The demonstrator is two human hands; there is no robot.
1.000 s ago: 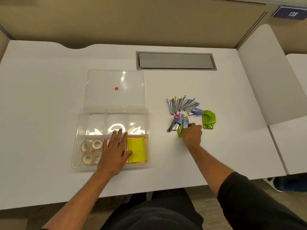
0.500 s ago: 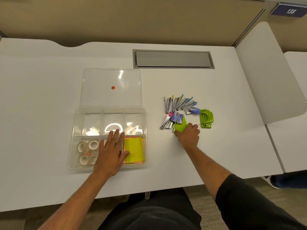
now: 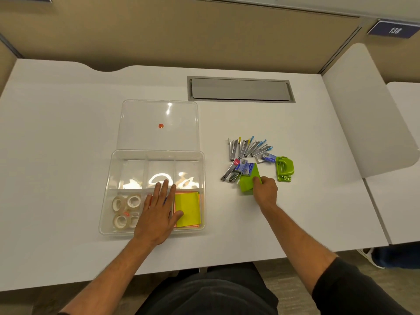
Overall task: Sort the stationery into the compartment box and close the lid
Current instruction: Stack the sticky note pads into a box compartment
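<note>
While the clear box [image 3: 106, 201] on the left is steadied by the left hand [image 3: 156, 212], laid flat with straight fingers over its near middle compartment between the tape rolls [image 3: 123, 210] and the yellow notes [image 3: 188, 209], the lid [image 3: 159, 123] lies open behind it and the three far compartments look unfilled. To the right, a green pad [image 3: 246, 184] at the near edge of the loose pile is pinched by the right hand [image 3: 266, 189], beside staplers [image 3: 247, 147] and a green punch [image 3: 284, 168]. Sorting seems midway; next the pad must be lifted clear without dragging the staple boxes [image 3: 245, 167] touching it, then carried left to the notes.

Glossy clear plastic compartment box [image 3: 106, 201]
</note>
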